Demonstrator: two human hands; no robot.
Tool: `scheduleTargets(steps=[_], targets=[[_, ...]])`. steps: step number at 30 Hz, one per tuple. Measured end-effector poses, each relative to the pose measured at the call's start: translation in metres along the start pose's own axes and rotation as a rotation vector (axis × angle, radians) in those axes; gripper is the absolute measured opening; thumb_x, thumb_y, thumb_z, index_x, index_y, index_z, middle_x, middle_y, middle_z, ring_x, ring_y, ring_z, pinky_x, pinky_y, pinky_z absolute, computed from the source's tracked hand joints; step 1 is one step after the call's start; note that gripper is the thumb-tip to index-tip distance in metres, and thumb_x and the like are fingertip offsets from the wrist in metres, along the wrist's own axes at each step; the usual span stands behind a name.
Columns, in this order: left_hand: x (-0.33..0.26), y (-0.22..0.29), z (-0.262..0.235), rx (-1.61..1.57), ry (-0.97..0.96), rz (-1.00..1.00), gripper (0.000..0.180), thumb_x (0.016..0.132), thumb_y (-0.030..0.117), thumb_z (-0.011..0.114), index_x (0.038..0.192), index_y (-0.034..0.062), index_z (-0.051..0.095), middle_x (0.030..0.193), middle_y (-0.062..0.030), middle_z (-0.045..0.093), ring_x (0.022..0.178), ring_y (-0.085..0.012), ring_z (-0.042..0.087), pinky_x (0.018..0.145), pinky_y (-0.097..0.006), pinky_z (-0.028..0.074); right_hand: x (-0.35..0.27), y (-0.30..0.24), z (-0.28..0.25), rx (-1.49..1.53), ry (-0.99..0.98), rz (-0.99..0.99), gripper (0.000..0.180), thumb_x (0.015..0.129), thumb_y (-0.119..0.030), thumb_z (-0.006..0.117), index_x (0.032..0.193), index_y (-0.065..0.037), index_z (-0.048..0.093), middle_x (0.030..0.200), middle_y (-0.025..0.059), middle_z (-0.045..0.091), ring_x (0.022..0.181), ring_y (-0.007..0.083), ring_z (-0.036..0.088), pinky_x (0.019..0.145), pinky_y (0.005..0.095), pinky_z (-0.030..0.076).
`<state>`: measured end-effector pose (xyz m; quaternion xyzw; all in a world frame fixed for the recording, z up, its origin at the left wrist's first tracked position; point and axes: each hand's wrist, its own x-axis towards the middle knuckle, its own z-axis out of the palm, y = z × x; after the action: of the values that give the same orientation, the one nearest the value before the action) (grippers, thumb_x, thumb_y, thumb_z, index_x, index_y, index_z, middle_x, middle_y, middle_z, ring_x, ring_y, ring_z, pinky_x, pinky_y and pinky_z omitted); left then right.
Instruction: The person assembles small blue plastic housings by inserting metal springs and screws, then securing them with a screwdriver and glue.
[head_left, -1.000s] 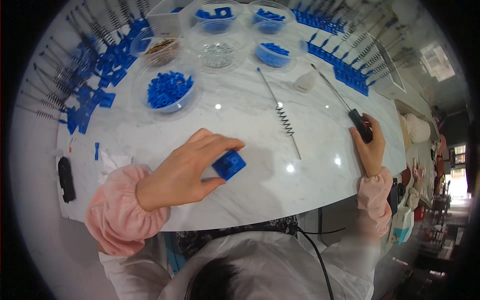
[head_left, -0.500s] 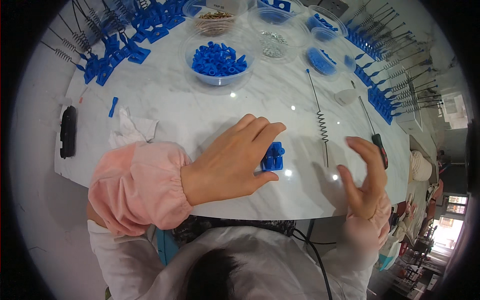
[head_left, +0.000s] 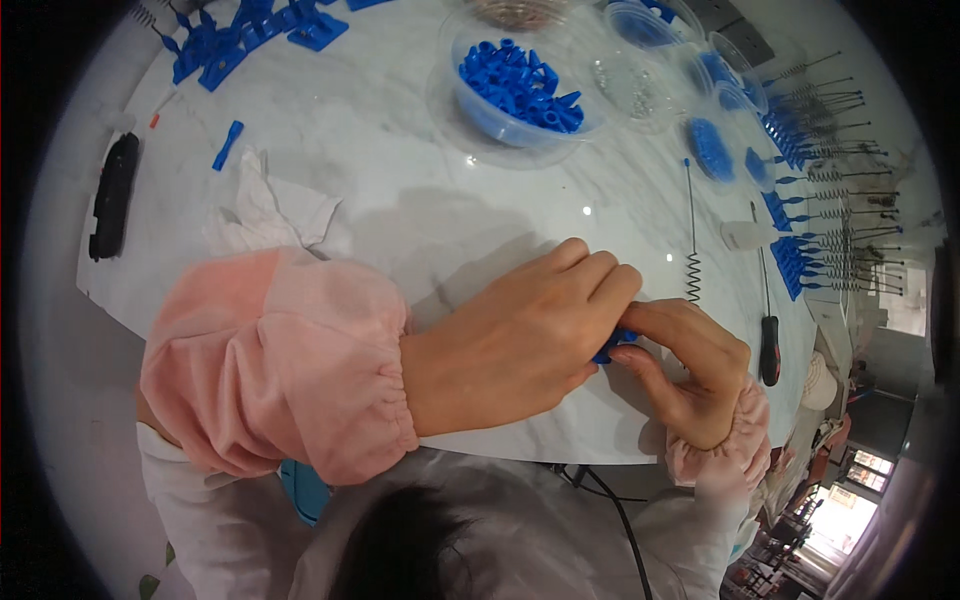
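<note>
Hands covering blue part, screwdriver beside

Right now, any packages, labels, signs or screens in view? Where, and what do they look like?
No labels, signs or screens show. Containers only:
Clear round tub, top centre of the white marble table: filled with small blue plastic parts.
Smaller clear tubs, top right: blue parts inside.
Black flat device, far left table edge: elongated, no lit screen visible.
</note>
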<state>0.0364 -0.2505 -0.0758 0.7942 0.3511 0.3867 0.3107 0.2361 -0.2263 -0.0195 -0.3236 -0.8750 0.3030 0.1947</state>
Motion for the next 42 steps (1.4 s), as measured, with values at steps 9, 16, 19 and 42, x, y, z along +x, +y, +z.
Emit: scheduleTargets(steps=[9, 16, 19, 42], targets=[[0.001, -0.002, 0.002, 0.029, 0.059, 0.022, 0.051, 0.063, 0.000, 0.078, 0.107, -0.0001, 0.051, 0.099, -0.0130, 0.056, 0.092, -0.0314, 0.054, 0.081, -0.036, 0.045, -0.005, 0.005, 0.003, -0.141, 0.015, -0.026, 0.026, 0.075, 0.004, 0.074, 0.101, 0.003, 0.069, 0.090, 0.0139, 0.071, 0.077, 0.0246, 0.071, 0.064, 0.0287, 0.055], [0.001, -0.002, 0.004, 0.068, 0.040, 0.032, 0.046, 0.063, 0.000, 0.077, 0.102, -0.0006, 0.051, 0.097, -0.0125, 0.055, 0.088, -0.0303, 0.054, 0.080, -0.036, 0.044, -0.007, 0.004, 0.005, -0.206, 0.032, -0.038, 0.025, 0.075, 0.004, 0.075, 0.100, 0.003, 0.070, 0.089, 0.0132, 0.072, 0.076, 0.0236, 0.071, 0.064, 0.0282, 0.055], [0.001, 0.000, 0.004, 0.065, 0.046, 0.034, 0.045, 0.064, 0.001, 0.076, 0.100, -0.0013, 0.051, 0.096, -0.0122, 0.054, 0.087, -0.0300, 0.054, 0.080, -0.036, 0.044, -0.009, 0.008, 0.006, -0.208, 0.063, -0.111, 0.028, 0.073, 0.006, 0.076, 0.100, 0.003, 0.070, 0.087, 0.0136, 0.072, 0.074, 0.0235, 0.071, 0.063, 0.0283, 0.056], [-0.002, -0.002, 0.008, 0.009, 0.075, -0.003, 0.045, 0.064, 0.001, 0.077, 0.100, -0.0004, 0.051, 0.095, -0.0117, 0.053, 0.087, -0.0291, 0.053, 0.079, -0.036, 0.045, -0.012, 0.010, 0.005, -0.015, 0.056, 0.016, 0.034, 0.073, 0.002, 0.078, 0.106, 0.006, 0.070, 0.093, 0.0169, 0.073, 0.080, 0.0242, 0.072, 0.072, 0.0289, 0.056]])
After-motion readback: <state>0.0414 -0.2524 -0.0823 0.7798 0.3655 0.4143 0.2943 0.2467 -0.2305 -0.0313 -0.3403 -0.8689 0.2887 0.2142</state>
